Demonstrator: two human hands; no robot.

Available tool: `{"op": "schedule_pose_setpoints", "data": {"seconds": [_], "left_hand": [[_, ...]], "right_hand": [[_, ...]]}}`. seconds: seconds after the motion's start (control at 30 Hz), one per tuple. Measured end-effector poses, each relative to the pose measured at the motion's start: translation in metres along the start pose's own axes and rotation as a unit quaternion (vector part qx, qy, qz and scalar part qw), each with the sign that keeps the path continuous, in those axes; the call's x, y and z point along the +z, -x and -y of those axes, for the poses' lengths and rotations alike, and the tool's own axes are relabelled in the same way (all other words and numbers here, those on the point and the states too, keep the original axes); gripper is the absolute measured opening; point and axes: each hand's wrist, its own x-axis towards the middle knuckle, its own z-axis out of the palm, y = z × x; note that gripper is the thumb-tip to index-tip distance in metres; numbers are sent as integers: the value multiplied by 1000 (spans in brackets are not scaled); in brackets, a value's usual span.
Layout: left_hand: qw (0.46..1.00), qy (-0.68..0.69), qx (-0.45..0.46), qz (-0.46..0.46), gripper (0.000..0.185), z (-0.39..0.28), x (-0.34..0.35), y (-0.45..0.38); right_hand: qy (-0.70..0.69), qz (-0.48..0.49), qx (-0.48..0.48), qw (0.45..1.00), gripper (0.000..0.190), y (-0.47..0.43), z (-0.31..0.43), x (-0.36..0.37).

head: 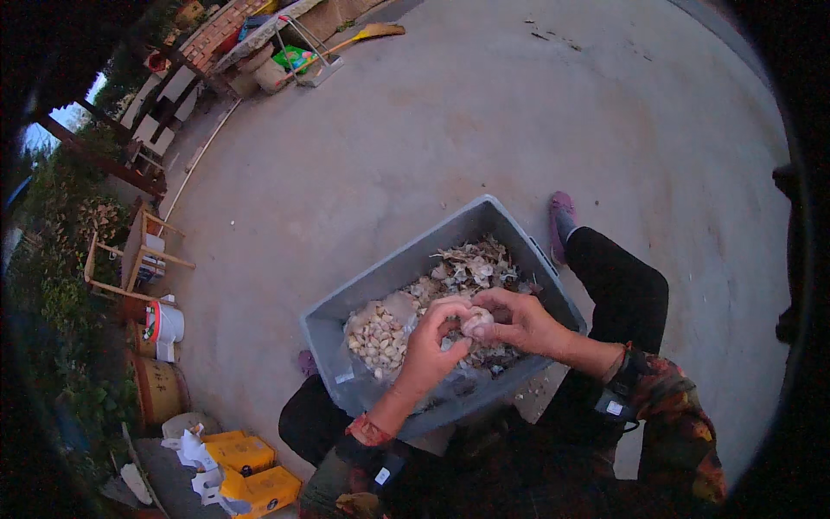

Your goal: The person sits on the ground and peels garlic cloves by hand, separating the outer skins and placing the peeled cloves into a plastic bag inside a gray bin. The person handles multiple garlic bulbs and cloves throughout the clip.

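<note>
Both of my hands meet over a grey plastic tub and grip one garlic bulb between them. My left hand curls around the bulb's left side, thumb and fingers close to it. From the right, my right hand pinches it with thumb and forefinger. Below and left of the hands, separated garlic cloves are heaped in a clear plastic bag inside the tub. Dry garlic skins and stalks fill the tub's far right part. My hands hide some of the tub's middle.
The tub sits between my legs on a concrete floor. Yellow cardboard boxes lie at lower left. Along the left stand a white bucket, a wooden stool and plants. A broom and dustpan are at the far left.
</note>
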Motion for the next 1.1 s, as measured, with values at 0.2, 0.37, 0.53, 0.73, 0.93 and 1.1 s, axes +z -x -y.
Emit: {"op": "schedule_pose_setpoints", "data": {"seconds": [0.2, 0.37, 0.53, 0.73, 0.93, 1.1], "left_hand": [[994, 6, -109, -18, 52, 10, -8, 11], [979, -169, -99, -54, 52, 15, -5, 15], [946, -312, -25, -85, 52, 10, -3, 15], [928, -360, -21, -90, 52, 20, 2, 16], [955, -278, -70, -83, 52, 21, 2, 12], [988, 39, -138, -54, 50, 25, -7, 16]], "right_hand": [[-4, -20, -26, 999, 31, -4, -17, 10], [355, -61, -259, 896, 28, -6, -13, 7], [449, -41, -253, 856, 19, -7, -25, 10], [476, -33, -219, 851, 18, -6, -35, 13], [347, -96, -226, 905, 10, -11, -32, 12], [100, -80, 27, 991, 9, -13, -19, 8]]}}
